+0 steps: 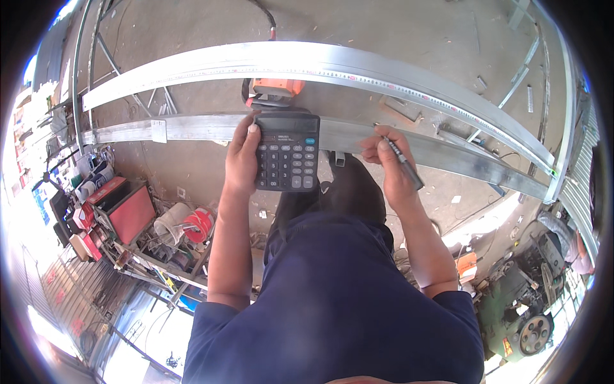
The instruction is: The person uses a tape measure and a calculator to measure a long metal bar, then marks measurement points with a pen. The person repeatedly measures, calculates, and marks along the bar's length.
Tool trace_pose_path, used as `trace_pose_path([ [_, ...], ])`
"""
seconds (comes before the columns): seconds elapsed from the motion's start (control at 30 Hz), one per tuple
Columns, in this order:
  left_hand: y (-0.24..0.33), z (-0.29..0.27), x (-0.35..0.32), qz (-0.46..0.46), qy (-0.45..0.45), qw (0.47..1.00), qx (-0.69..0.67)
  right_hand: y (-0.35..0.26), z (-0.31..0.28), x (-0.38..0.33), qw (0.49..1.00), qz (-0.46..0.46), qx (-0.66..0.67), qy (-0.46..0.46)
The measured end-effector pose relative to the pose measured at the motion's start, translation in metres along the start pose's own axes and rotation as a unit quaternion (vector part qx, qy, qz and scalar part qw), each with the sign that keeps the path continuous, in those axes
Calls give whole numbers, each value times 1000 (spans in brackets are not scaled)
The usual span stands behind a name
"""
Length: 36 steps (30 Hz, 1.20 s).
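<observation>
A black desk calculator (287, 153) is held by its left edge in my left hand (243, 157), the thumb on its front near the top and its keys facing up. My right hand (396, 166) pinches a dark marker pen (404, 164) between thumb and fingers, a short way right of the calculator. Behind both hands runs a metal beam (435, 147). Across the beam farther off lies a tape measure (364, 79), its blade stretched along the pale metal profile (211, 61).
An orange power tool (275, 87) stands on the floor between the beams. To the left are a red metal box (130, 214) and a red bucket (199, 224) amid clutter. A green machine with a wheel (535, 334) is at lower right. Metal frames rise at both sides.
</observation>
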<state>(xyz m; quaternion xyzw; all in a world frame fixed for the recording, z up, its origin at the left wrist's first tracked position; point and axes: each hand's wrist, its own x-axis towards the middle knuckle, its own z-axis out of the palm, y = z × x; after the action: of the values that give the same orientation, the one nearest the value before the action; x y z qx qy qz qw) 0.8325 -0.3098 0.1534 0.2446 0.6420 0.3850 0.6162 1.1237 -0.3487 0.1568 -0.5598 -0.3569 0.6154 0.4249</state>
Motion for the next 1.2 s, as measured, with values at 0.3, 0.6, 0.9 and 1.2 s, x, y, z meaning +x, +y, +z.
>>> trace_pose_path([
  [0.3, 3, -65, 105, -27, -109, 993, 44, 10, 38, 68, 994, -50, -92, 31],
  [0.6, -17, -103, 179, -61, -205, 973, 89, 56, 121, 170, 992, -12, -70, 105],
  [0.9, -27, -115, 201, -33, -235, 963, 130, 84, 152, 211, 987, -42, -108, 115],
  [1.2, -29, -120, 209, -28, -262, 958, 112, 99, 153, 221, 978, -72, -148, 129],
])
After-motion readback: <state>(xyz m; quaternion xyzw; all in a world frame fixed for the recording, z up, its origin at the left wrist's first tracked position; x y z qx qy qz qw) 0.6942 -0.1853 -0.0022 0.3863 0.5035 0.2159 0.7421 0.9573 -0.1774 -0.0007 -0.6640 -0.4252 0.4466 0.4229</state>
